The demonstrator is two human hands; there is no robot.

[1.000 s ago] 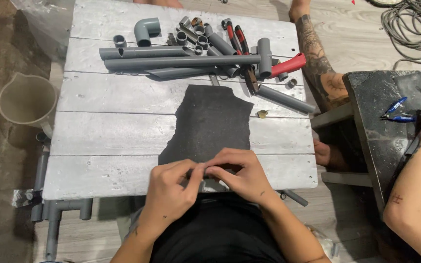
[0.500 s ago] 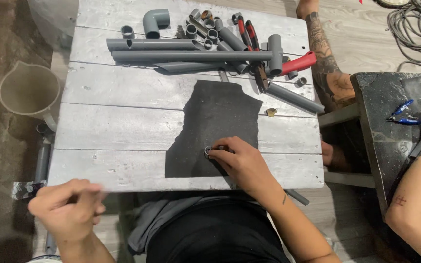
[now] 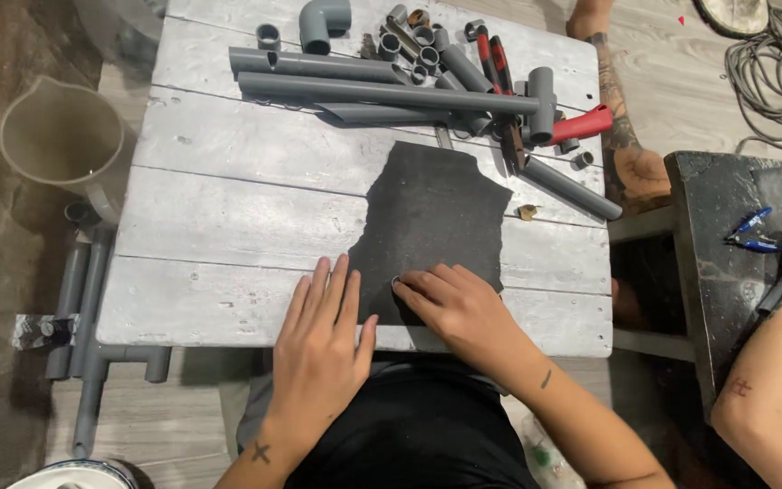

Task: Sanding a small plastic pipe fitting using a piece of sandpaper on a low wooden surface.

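Grey plank table [image 3: 228, 208] on wood floor, black rough sheet [image 3: 436, 226] as landmark at its middle. Left of sheet: beige jug [image 3: 61, 136] off table edge. My left hand [image 3: 319, 344] flat, fingers spread, holding nothing, pressing sheet's near-left corner. My right hand [image 3: 454, 303] pinches small ring piece [image 3: 396, 282] against sheet; rubbing looks under way, I judge, not finished. Beyond sheet: grey pipes [image 3: 382, 91], red-handled cutter [image 3: 581, 125] untouched. Right of sheet: another person's arm [image 3: 771, 362] at dark bench [image 3: 708, 235].

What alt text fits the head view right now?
The left hand lies flat on the edge of a dark sandpaper sheet while the right hand presses a small ring onto it; grey pipes lie across the table.
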